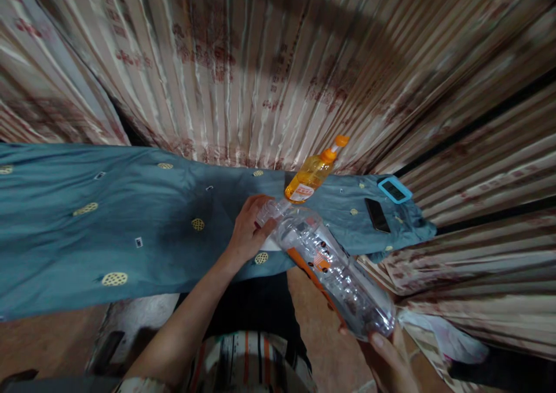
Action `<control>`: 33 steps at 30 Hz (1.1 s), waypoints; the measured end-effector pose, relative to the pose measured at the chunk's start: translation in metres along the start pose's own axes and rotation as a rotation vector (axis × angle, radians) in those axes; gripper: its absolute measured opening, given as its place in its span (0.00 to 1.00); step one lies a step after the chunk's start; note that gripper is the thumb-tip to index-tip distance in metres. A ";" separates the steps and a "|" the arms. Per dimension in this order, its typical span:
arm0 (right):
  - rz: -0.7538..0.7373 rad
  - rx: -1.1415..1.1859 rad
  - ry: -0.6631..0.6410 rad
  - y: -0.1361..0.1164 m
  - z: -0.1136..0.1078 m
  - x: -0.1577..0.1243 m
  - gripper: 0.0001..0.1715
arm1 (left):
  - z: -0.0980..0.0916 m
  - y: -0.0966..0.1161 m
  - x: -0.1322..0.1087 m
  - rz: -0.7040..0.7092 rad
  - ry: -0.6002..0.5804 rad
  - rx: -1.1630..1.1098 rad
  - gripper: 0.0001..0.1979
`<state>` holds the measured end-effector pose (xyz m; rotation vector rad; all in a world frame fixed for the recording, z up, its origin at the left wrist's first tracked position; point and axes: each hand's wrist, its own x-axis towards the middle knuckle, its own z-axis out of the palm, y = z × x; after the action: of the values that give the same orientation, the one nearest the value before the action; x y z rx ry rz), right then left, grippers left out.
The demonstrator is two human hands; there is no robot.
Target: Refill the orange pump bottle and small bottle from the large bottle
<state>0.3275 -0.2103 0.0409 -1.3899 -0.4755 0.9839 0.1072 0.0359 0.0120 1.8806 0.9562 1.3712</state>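
Held in both hands is a large clear plastic bottle (343,277) with an orange label, tilted so its neck points up and left. My left hand (253,225) is closed around the neck end. At the base, my right hand (384,352) grips the bottle from below, with the thumb showing on its side. Just beyond the neck, a pump bottle (309,177) with orange liquid and an orange pump top stands on the cloth. Something white, partly hidden by the left hand and the bottle, lies under the neck; I cannot tell what it is.
A blue-green cloth with yellow pineapple prints (160,230) covers the narrow table. On its right end lie a dark phone (377,215) and a light-blue framed device (394,189). Patterned curtains (243,80) hang behind and to the right. A plastic bag (456,338) sits low at right.
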 end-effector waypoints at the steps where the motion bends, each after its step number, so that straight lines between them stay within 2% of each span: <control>1: -0.005 0.000 -0.014 -0.001 0.001 0.000 0.46 | 0.001 0.000 0.000 -0.006 0.003 0.009 0.17; 7: -0.043 0.002 0.001 -0.009 0.010 -0.001 0.48 | 0.004 0.001 -0.003 -0.004 0.026 0.041 0.18; 11: -0.028 -0.019 0.009 -0.015 0.011 -0.003 0.52 | 0.006 0.005 -0.007 0.009 0.030 0.057 0.19; 18: -0.049 -0.036 0.012 -0.020 0.012 -0.005 0.53 | 0.008 0.008 -0.010 -0.005 0.016 0.127 0.24; 25: -0.093 -0.061 0.044 -0.018 0.010 -0.003 0.49 | 0.011 0.004 -0.010 0.009 0.026 0.138 0.25; 30: -0.103 -0.029 0.081 -0.019 0.009 -0.003 0.38 | 0.011 0.005 -0.011 0.003 0.029 0.131 0.25; 33: -0.099 -0.033 0.076 -0.022 0.009 -0.004 0.42 | 0.010 0.004 -0.011 -0.006 0.028 0.137 0.26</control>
<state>0.3245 -0.2053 0.0642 -1.4146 -0.5005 0.8429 0.1155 0.0237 0.0072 1.9614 1.0929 1.3625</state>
